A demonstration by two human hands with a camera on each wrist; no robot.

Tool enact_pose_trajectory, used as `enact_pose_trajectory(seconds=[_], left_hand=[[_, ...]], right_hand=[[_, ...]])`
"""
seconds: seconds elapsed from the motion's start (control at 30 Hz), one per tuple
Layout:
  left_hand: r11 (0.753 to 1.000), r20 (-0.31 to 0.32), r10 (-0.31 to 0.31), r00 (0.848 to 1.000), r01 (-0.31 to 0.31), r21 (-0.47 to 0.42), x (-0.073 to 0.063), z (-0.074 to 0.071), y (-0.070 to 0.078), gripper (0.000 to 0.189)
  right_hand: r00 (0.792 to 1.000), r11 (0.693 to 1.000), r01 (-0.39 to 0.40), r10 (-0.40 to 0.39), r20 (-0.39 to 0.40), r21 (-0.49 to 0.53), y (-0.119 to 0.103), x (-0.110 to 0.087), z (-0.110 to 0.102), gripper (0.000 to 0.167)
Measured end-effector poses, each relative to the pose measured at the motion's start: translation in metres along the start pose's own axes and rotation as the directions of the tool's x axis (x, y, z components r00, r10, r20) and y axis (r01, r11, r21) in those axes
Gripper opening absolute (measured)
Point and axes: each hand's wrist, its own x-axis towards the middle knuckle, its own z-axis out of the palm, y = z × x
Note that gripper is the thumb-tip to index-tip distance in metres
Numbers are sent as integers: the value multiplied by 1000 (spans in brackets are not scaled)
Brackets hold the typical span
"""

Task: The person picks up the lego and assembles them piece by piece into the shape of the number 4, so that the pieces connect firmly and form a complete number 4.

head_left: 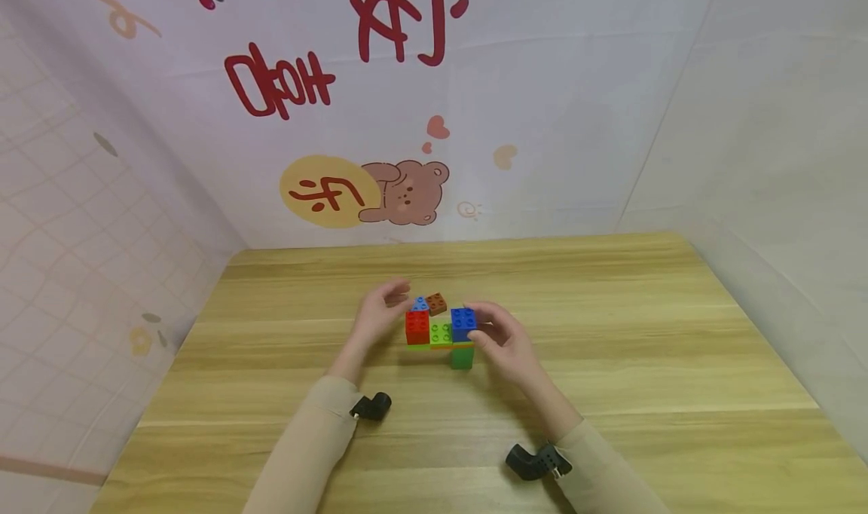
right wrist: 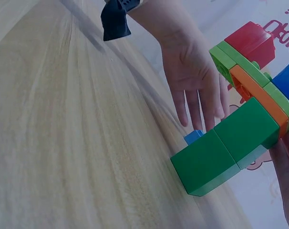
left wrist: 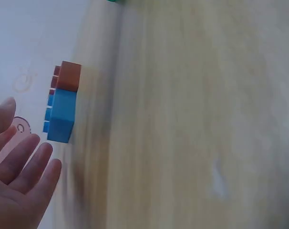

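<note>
A toy-block build stands on the table: a column of green blocks (right wrist: 206, 162) bears an orange plate (right wrist: 261, 102) and a lime plate (head_left: 441, 334). A red block (head_left: 417, 328) sits on the left end of the lime plate, overhanging the column. On the right end is a blue block (head_left: 464, 324), which my right hand (head_left: 505, 344) grips from the right, thumb at its front corner. My left hand (head_left: 381, 312) is left of the build, fingers extended and holding nothing. Just beyond its fingertips lie a light blue block (left wrist: 62, 116) and a brown block (left wrist: 69, 76), side by side.
The wooden table (head_left: 610, 371) extends on both sides of the build. A white printed cloth (head_left: 563, 107) hangs behind the table and along its sides. Black wrist-worn devices (head_left: 371, 406) sit at both sleeves.
</note>
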Motion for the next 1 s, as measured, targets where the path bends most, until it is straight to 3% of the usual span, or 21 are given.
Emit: enact_pose_trajectory(seconds=[0.17,0.4,0.7,1.0], left_hand=[[999,9,-32,999,32,-20,4,7,-4,47],[999,48,-31,998,33,-40,8,10,-9,50],[997,109,-22,994,14,77,10,17,-7,57],[998,18,-32,999,31,63,8,15,-9,39]], right_hand=[[1000,1000,-15,15,-3,-6,-1,-1,0,41],[1000,1000,-25,25,1,-8,-1,-2,-1,38],[999,999,-31,31,5,-9,-2,-2,-2,38],[999,999,-33,33,7,-19,-7,0,-2,40]])
